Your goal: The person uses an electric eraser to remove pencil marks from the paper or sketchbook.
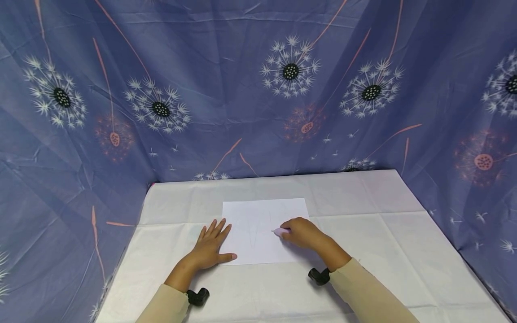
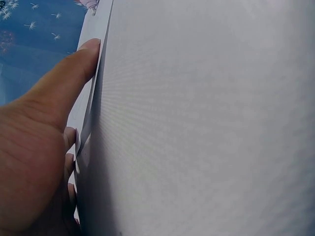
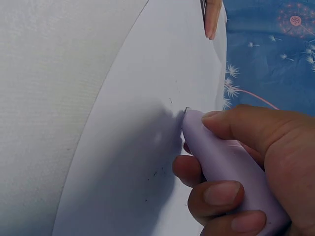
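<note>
A white sheet of paper point(image 1: 258, 251) lies on the table, marked with faint thin lines that include a narrow V. My left hand point(image 1: 210, 249) rests flat with fingers spread over the sheet's left edge. In the left wrist view the thumb point(image 2: 81, 61) lies along the paper's near edge. My right hand point(image 1: 304, 233) grips a lavender utility knife point(image 3: 226, 167) over the right part of the sheet. The knife's short metal tip points left and sits right at the paper, with the thumb along its body. Small dark specks show on the paper nearby.
A white cloth with fold creases covers the table point(image 1: 363, 242). Blue curtain fabric point(image 1: 226, 89) with dandelion prints hangs behind and at both sides. Black wrist cameras sit at both cuffs of the beige sleeves point(image 1: 367, 287).
</note>
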